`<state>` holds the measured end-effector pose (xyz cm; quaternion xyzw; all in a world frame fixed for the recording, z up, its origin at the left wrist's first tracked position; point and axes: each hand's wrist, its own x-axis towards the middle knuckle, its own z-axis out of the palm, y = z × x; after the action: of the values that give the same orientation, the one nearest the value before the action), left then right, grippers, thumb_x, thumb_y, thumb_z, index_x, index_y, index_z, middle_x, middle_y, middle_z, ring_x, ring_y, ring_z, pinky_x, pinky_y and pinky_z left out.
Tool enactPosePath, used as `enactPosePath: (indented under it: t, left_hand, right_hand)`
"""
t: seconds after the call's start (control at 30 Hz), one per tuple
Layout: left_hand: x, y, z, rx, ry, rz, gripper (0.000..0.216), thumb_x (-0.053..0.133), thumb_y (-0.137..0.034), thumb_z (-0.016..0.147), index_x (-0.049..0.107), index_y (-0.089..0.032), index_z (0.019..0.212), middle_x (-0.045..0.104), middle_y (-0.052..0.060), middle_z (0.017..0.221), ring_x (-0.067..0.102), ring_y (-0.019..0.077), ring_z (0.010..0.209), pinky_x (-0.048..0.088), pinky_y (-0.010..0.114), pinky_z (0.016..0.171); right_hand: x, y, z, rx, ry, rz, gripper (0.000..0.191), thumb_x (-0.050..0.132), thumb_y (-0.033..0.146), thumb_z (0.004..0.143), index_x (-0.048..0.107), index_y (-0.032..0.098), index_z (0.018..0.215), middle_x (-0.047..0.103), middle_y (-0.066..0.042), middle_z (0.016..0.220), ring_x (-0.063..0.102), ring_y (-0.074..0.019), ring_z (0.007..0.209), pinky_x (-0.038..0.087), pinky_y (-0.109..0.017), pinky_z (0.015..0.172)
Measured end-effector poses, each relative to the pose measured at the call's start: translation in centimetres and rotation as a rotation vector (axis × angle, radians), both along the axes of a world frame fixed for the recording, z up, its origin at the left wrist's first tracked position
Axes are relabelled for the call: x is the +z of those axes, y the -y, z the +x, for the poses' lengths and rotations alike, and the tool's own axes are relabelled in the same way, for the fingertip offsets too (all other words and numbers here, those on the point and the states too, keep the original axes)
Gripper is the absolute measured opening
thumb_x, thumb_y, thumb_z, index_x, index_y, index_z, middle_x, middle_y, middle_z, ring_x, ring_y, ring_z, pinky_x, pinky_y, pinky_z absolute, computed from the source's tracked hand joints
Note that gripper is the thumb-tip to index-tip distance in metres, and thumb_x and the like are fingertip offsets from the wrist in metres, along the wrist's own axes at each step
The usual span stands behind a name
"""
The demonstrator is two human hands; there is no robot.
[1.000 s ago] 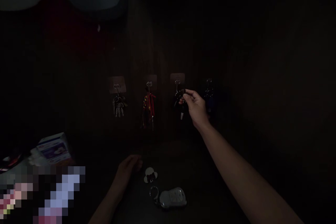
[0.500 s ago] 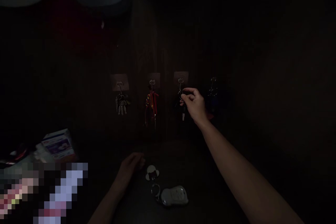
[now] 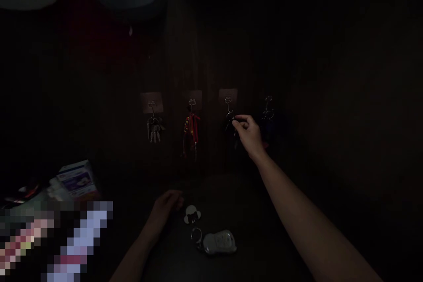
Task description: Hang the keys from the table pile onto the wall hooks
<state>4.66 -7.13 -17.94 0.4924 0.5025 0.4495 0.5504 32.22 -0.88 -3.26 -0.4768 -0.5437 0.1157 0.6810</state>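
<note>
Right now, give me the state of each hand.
Left hand: loosely curled, empty, resting on the table beside a small tag.
Right hand: pinched closed on the dark keys hanging from the third hook.

readable text: none | printed carton (image 3: 76,180): lettering too dark, too small

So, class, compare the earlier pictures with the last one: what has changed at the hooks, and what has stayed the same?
The right hand has shifted slightly rightward and down at the dark keys on the third hook, still pinching them; they still hang there. The left hand still rests beside the white key fob, and the other key bunches stay hung.
</note>
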Motion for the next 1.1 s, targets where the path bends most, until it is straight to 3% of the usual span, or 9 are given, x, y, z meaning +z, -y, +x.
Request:
enactPosePath:
  t: [0.23, 0.47, 0.57, 0.67, 0.87, 1.1]
  left_hand:
    - [0.3, 0.3, 0.2, 0.02, -0.007, 0.0, 0.035, 0.063, -0.047, 0.067, 0.068, -0.017, 0.085, 0.067, 0.004, 0.074, 0.061, 0.0157, 0.069, 0.045, 0.025, 0.067]
    - [1.1, 0.9, 0.4, 0.025, -0.002, -0.013, 0.036, 0.063, -0.046, 0.067, 0.068, -0.016, 0.086, 0.068, 0.004, 0.076, 0.061, 0.016, 0.072, 0.046, 0.025, 0.069]
    - [1.0, 0.9, 0.3, 0.027, 0.003, -0.007, 0.035, 0.063, -0.046, 0.067, 0.068, -0.016, 0.085, 0.067, 0.004, 0.076, 0.062, 0.0164, 0.073, 0.046, 0.026, 0.07]
    - [0.8, 0.8, 0.2, 0.018, -0.005, 0.0, 0.034, 0.064, -0.045, 0.067, 0.068, -0.017, 0.084, 0.068, 0.004, 0.076, 0.062, 0.0165, 0.073, 0.046, 0.027, 0.071]
    - [0.6, 0.7, 0.1, -0.028, -0.016, 0.017, 0.031, 0.063, -0.042, 0.071, 0.067, -0.017, 0.087, 0.068, 0.005, 0.078, 0.061, 0.0163, 0.073, 0.045, 0.026, 0.071]
    - [0.3, 0.7, 0.0, -0.043, -0.04, 0.054, 0.03, 0.061, -0.042, 0.072, 0.067, -0.017, 0.086, 0.066, 0.003, 0.073, 0.059, 0.0151, 0.069, 0.045, 0.026, 0.07]
  right_hand:
    - [0.6, 0.3, 0.5, -0.052, 0.113, -0.002, 0.022, 0.058, 0.04, 0.074, 0.067, 0.02, 0.079, 0.064, -0.001, 0.074, 0.052, -0.0162, 0.063, 0.039, -0.03, 0.062]
    - [-0.2, -1.4, 0.4, -0.061, 0.251, 0.087, 0.017, 0.052, 0.034, 0.078, 0.064, 0.022, 0.078, 0.06, -0.003, 0.082, 0.054, -0.0197, 0.082, 0.04, -0.032, 0.075]
    - [-0.7, -1.8, 0.3, -0.068, 0.223, 0.106, 0.015, 0.054, 0.031, 0.076, 0.061, 0.021, 0.086, 0.059, -0.003, 0.082, 0.054, -0.0188, 0.08, 0.04, -0.032, 0.073]
    - [-1.4, -1.8, 0.2, -0.046, 0.125, 0.081, 0.029, 0.061, 0.032, 0.072, 0.056, 0.022, 0.098, 0.058, -0.001, 0.081, 0.054, -0.0171, 0.075, 0.042, -0.031, 0.071]
    - [-3.4, -1.1, 0.3, -0.029, 0.055, 0.013, 0.033, 0.064, 0.035, 0.07, 0.054, 0.022, 0.099, 0.058, -0.003, 0.086, 0.054, -0.0173, 0.077, 0.044, -0.032, 0.071]
    - [-7.6, -0.1, 0.0, 0.08, 0.006, -0.148, 0.035, 0.061, 0.033, 0.069, 0.052, 0.022, 0.101, 0.061, -0.003, 0.087, 0.058, -0.0175, 0.08, 0.046, -0.032, 0.073]
